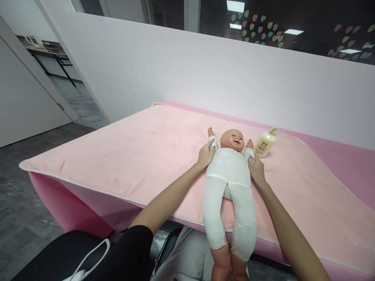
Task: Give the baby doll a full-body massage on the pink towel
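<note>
A baby doll [229, 168] with a white cloth body lies on its back, its legs hanging over the near edge of the table. My left hand [206, 154] is closed round the doll's arm on the left of the picture. On the other side, my right hand [257, 170] grips the doll's other arm; some of its fingers are hidden. Both doll arms point up beside its head. A pale yellow pump bottle [265, 144] stands tilted in the picture just beyond my right hand.
A light pink blanket [123, 152] covers the table, with darker pink cover [345, 168] showing at its edges. Behind it rises a white partition wall [187, 74] below dark glass with heart stickers. A white door [26, 86] is at the left.
</note>
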Demonstrator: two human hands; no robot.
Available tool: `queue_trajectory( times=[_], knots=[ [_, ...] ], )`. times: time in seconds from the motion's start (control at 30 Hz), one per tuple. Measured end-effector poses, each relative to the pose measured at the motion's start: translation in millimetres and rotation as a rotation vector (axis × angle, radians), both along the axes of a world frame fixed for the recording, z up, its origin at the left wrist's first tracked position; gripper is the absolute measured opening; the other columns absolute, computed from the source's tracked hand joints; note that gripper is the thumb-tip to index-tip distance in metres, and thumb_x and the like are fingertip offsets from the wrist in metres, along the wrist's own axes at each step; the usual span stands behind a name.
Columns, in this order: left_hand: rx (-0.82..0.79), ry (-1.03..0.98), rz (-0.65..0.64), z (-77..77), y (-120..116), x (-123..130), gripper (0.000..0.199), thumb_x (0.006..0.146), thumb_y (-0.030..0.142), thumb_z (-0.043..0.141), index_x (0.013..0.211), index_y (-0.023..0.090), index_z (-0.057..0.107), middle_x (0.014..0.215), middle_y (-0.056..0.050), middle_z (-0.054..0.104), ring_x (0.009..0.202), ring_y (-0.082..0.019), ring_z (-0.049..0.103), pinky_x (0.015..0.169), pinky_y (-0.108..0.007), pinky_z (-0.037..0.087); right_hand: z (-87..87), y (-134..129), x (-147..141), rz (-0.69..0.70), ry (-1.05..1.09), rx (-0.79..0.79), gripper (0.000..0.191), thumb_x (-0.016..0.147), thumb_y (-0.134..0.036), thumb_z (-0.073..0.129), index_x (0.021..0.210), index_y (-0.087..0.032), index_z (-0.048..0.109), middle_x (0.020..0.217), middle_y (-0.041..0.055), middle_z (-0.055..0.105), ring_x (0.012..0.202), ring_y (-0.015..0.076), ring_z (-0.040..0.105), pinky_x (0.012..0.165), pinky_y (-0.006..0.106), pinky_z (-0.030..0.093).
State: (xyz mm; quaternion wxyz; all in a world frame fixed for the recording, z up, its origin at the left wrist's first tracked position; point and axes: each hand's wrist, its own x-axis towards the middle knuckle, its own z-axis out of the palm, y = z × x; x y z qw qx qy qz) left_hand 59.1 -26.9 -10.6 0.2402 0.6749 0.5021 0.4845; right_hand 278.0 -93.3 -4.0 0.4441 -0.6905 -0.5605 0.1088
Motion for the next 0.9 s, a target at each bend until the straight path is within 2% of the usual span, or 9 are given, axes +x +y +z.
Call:
queue_trajectory(
  times=[0.1,0.2,0.27,0.37,0.5,0.6,0.73,0.8,0.9],
  knots=[
    [-0.049,0.033,-0.027,1.5,1.5,-2.1,0.043,0.082,0.024,0.042,0.122,0.019,0.055,0.100,-0.010,0.069,0.089,-0.026,0.064,0.079,-0.039,0.048,-3.0,5.5,5.1,-0.002,-0.011,-0.079,0.037,0.076,-0.036,0.034,0.090,-0.015,0.061,0.076,0.0102,0.060,0.066,0.0212,0.048,0.059,0.031,0.036],
    [-0.075,-0.018,-0.059,2.4,3.7,-4.0,0.041,0.080,0.024,0.045,0.118,0.020,0.058,0.108,-0.009,0.066,0.098,-0.026,0.061,0.083,-0.038,0.046,-5.6,8.4,9.1,-0.002,-0.028,-0.121,0.035,0.075,-0.035,0.034,0.086,-0.015,0.060,0.074,0.0103,0.059,0.064,0.0208,0.048,0.058,0.030,0.036],
    [-0.099,-0.067,-0.077,2.4,4.9,-4.9,0.040,0.078,0.023,0.046,0.116,0.020,0.059,0.114,-0.009,0.064,0.104,-0.025,0.058,0.087,-0.038,0.044,-6.2,7.3,10.3,-0.011,-0.031,-0.097,0.036,0.075,-0.034,0.035,0.091,-0.015,0.061,0.074,0.0101,0.059,0.064,0.0209,0.048,0.057,0.030,0.036],
    [-0.084,-0.134,-0.076,2.5,4.5,-4.7,0.035,0.077,0.021,0.048,0.109,0.021,0.060,0.111,-0.007,0.064,0.099,-0.022,0.059,0.085,-0.036,0.044,-4.0,2.4,8.6,-0.042,-0.074,0.006,0.043,0.076,-0.034,0.035,0.108,-0.015,0.057,0.080,0.0106,0.061,0.067,0.0221,0.050,0.059,0.030,0.038],
    [0.071,-0.214,-0.016,7.7,-1.9,-1.3,0.016,0.074,0.015,0.048,0.083,0.020,0.060,0.086,-0.002,0.065,0.076,-0.016,0.058,0.073,-0.030,0.045,0.8,-3.3,1.2,-0.091,-0.152,0.134,0.049,0.077,-0.028,0.033,0.121,-0.014,0.049,0.094,0.0127,0.061,0.078,0.0251,0.054,0.066,0.035,0.042],
    [0.261,-0.290,0.072,15.4,-10.2,2.1,0.014,0.067,0.007,0.049,0.061,0.019,0.053,0.089,-0.003,0.062,0.085,-0.016,0.057,0.076,-0.029,0.045,-1.0,-5.8,-2.6,-0.093,-0.122,0.325,0.050,0.075,-0.026,0.038,0.122,-0.014,0.045,0.102,0.0131,0.059,0.089,0.0253,0.056,0.073,0.038,0.045],
    [0.381,-0.328,0.099,22.3,-20.5,5.8,0.018,0.065,0.003,0.050,0.060,0.019,0.056,0.096,-0.004,0.061,0.092,-0.017,0.057,0.080,-0.030,0.045,-10.0,-9.0,-2.0,-0.053,-0.137,0.612,0.041,0.075,-0.032,0.047,0.111,-0.013,0.050,0.103,0.0147,0.057,0.098,0.0252,0.056,0.084,0.041,0.045],
    [0.403,-0.322,0.057,22.4,-22.8,7.0,0.019,0.065,0.002,0.049,0.060,0.019,0.057,0.095,-0.004,0.061,0.092,-0.017,0.057,0.082,-0.030,0.046,-12.9,-9.4,-0.9,-0.046,-0.146,0.679,0.038,0.076,-0.034,0.048,0.108,-0.013,0.052,0.102,0.0156,0.057,0.101,0.0253,0.055,0.088,0.042,0.043],
    [0.411,-0.331,0.022,20.4,-22.0,7.8,0.021,0.064,0.000,0.048,0.056,0.018,0.055,0.096,-0.004,0.061,0.094,-0.017,0.057,0.083,-0.030,0.046,-12.4,-7.8,-0.2,-0.034,-0.140,0.683,0.038,0.080,-0.032,0.046,0.111,-0.012,0.052,0.104,0.0161,0.057,0.104,0.0247,0.054,0.091,0.042,0.042]
  ],
)
